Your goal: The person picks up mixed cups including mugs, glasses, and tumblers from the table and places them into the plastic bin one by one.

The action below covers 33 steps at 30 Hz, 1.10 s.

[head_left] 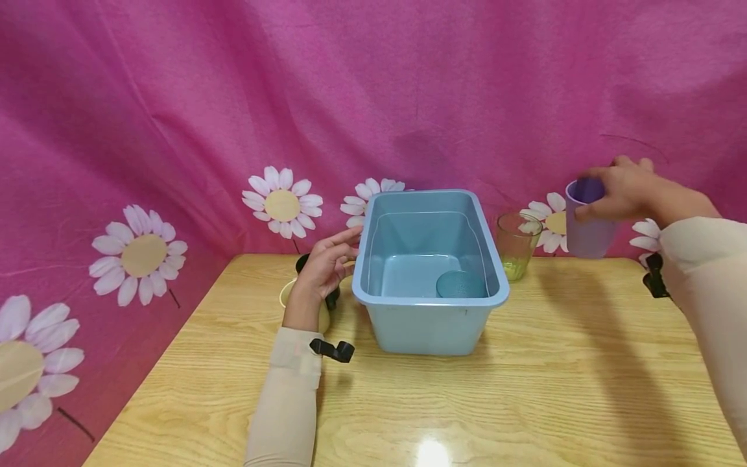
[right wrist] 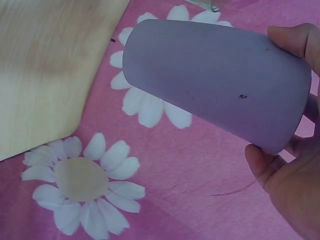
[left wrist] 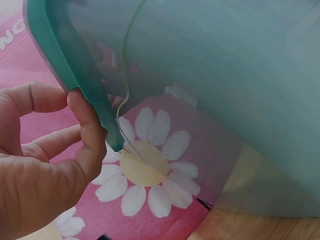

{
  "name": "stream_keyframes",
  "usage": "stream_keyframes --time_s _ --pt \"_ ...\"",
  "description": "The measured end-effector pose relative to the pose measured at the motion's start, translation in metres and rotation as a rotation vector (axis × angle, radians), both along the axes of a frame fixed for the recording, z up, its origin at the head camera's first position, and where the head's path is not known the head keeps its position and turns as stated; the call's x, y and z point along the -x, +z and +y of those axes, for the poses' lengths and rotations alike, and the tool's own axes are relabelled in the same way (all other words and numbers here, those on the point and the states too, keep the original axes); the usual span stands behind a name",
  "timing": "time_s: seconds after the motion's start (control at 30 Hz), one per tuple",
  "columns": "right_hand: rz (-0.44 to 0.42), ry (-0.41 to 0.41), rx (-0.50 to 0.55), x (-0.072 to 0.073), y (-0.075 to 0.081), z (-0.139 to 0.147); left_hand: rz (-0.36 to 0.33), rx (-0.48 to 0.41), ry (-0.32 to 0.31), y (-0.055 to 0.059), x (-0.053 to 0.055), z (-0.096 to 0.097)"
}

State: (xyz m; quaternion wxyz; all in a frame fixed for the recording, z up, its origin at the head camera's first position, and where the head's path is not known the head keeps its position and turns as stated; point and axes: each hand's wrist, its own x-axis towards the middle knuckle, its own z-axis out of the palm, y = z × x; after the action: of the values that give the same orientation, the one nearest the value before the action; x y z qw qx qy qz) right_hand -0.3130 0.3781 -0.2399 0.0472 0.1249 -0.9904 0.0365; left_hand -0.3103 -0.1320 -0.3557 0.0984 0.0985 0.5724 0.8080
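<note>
At the right, my right hand (head_left: pixel 627 191) grips a purple tumbler (head_left: pixel 586 237) from above, near its rim, in front of the curtain. The right wrist view shows the tumbler (right wrist: pixel 210 80) side-on, fingers (right wrist: pixel 295 42) around its wide end. My left hand (head_left: pixel 327 266) holds the left rim of a blue-grey plastic tub (head_left: pixel 428 324), thumb and fingertips at the lip. In the left wrist view the hand (left wrist: pixel 55 165) meets the tub's teal-looking rim (left wrist: pixel 70 65). Inside the tub lies a round teal piece (head_left: pixel 461 284), partly hidden by the front wall.
A greenish clear glass (head_left: pixel 516 246) stands right of the tub. Behind my left hand, a yellowish cup (head_left: pixel 284 293) and a dark object (head_left: pixel 302 261) are mostly hidden. The wooden table (head_left: pixel 525 395) ends at a pink flowered curtain (head_left: pixel 408 97).
</note>
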Motion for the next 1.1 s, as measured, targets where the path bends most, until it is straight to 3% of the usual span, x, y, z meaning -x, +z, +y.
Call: stream_keyframes --time_s 0.43,0.67,1.1 --pt "0.05 0.06 -0.058 0.001 0.024 -0.018 0.001 -0.01 0.001 -0.001 -0.001 0.0" --pt "0.106 0.097 -0.055 -0.002 0.029 -0.026 0.012 0.001 0.001 -0.001 0.001 0.002" --pt "0.121 0.126 -0.039 -0.006 0.037 -0.039 0.003 -0.002 0.007 0.0 0.0 0.003"
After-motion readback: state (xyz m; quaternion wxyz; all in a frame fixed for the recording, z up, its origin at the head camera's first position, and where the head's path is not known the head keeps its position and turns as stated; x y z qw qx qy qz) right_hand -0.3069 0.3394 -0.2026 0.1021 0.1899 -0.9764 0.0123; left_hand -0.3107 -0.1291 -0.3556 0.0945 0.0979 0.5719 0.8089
